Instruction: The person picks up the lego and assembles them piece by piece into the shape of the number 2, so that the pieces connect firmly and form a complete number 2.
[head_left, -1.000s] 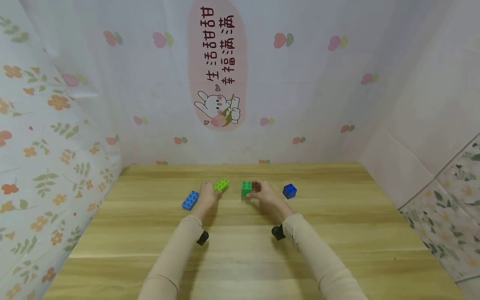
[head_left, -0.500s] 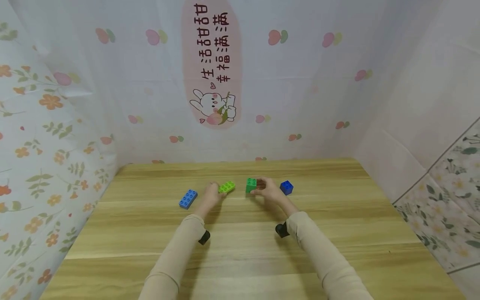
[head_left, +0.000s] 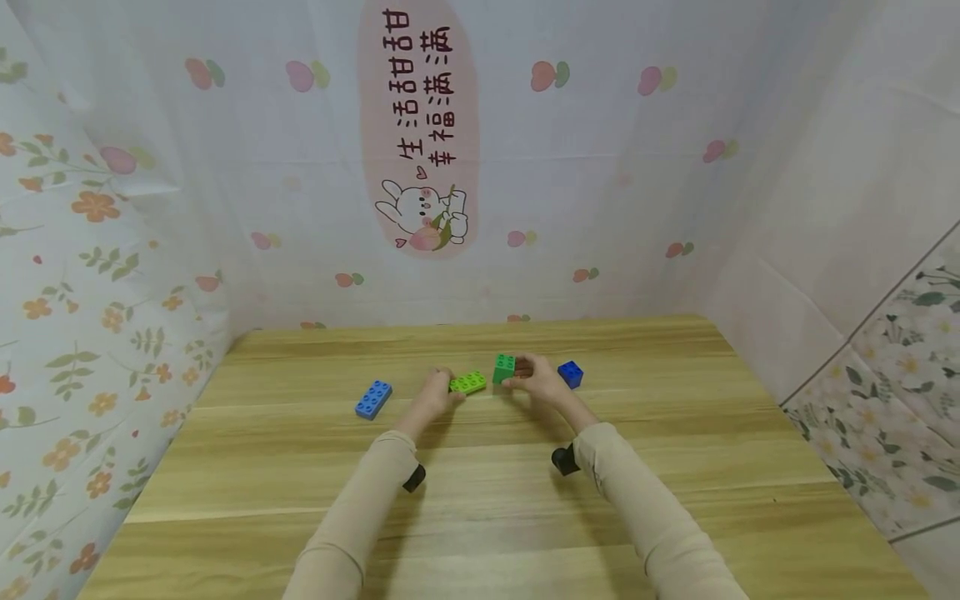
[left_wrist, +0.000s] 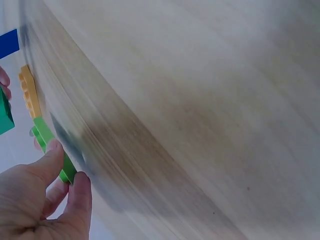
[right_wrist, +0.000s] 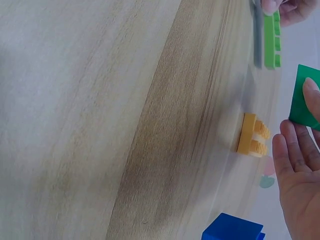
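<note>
My left hand [head_left: 448,392] pinches a flat lime-green brick [head_left: 468,382] between thumb and fingers [left_wrist: 52,150], low over the wooden table [head_left: 480,500]. Just right of it, my right hand [head_left: 519,377] grips a taller dark green brick [head_left: 502,367]; one finger lies across its face [right_wrist: 312,87]. The two bricks are close but apart. A small orange brick [right_wrist: 252,134] lies on the table under the right hand, between them. The left wrist view also shows the lime brick [left_wrist: 50,145], the green brick [left_wrist: 5,114] and the orange brick [left_wrist: 29,95].
A dark blue cube brick [head_left: 570,373] stands right of my right hand. A light blue long brick [head_left: 373,399] lies left of my left hand. Patterned walls close in the table at the back and on both sides.
My left hand has carried the lime brick to the right, closer to the green brick. My right hand has kept hold of the green brick and barely moved.
</note>
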